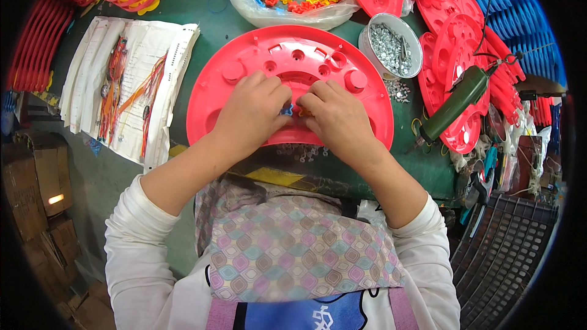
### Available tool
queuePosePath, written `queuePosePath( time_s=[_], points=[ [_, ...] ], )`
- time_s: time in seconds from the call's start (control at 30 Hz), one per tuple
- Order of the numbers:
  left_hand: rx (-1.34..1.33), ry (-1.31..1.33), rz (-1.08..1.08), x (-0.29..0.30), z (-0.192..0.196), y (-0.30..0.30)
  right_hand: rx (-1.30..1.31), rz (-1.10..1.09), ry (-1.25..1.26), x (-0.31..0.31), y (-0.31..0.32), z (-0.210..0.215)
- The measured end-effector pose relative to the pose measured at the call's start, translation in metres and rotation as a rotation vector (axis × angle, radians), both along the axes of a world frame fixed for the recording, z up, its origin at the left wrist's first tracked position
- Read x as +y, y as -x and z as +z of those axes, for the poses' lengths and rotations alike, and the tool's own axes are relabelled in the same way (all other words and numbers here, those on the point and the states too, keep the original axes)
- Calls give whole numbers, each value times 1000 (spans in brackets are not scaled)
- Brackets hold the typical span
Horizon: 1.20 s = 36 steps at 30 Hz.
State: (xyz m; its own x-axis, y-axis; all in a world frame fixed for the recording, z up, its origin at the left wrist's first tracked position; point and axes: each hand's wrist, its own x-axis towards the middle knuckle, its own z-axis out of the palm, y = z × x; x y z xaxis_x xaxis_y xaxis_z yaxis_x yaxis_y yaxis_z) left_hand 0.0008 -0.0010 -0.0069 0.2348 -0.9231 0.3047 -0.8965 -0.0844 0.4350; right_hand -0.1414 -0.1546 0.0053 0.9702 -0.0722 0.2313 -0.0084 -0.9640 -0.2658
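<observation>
A red plastic panel (244,50) with rounded edges, round sockets and raised posts lies on the table in front of me. Over its middle, my left hand (252,113) pinches a small blue star-shaped piece (287,110) between thumb and fingers. My right hand (337,117) is closed beside it, with a small yellow-orange piece (303,112) at its fingertips, probably also a star. The fingers partly cover both pieces. Whether either piece touches the panel cannot be seen.
Beyond the panel sits a plastic bag (244,7) of coloured stars. A white bowl (362,43) of small metal parts stands right of it, near stacked red panels (449,36) and a hanging green power screwdriver (455,104). Papers with wires (131,85) lie left.
</observation>
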Motion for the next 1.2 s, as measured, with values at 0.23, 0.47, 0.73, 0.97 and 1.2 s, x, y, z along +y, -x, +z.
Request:
queuePosePath(
  time_s=[0.23,0.47,0.73,0.97,1.2],
  points=[
    [-12,5,-29,3,2,0,-58,12,-107,-2,23,6],
    [-56,-9,-166,38,13,14,-194,86,-173,-2,53,16],
    [-154,122,-149,40,17,33,-44,203,182,21,71,-2],
    [-219,34,-203,35,-5,76,-96,133,-23,18,68,7],
    [-200,-76,-250,27,-8,74,-121,-67,-542,-4,67,24]
  ],
)
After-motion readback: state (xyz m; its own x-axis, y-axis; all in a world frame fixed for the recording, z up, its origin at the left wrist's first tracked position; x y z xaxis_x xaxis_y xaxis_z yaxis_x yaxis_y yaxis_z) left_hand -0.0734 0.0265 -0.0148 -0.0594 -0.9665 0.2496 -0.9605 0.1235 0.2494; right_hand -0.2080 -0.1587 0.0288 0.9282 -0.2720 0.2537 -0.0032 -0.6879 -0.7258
